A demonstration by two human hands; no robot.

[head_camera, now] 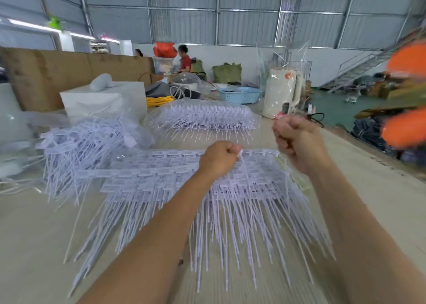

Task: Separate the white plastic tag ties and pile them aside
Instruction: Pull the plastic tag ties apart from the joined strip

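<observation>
While gripping: left hand pinches one tag tie; right hand fists thin strands.
Stack: joined tag ties on tabletop.
Technique: pull hands apart; avoid dragging neighbours.
Pile: loose ties, left.

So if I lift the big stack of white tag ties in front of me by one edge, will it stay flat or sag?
Probably it sags. The stack of tag ties is made of thin plastic strips, and their long tails fan out loosely over the table. It looks light for its size. Layers may slide apart, since the loose pile to the left already lies tangled.
</observation>
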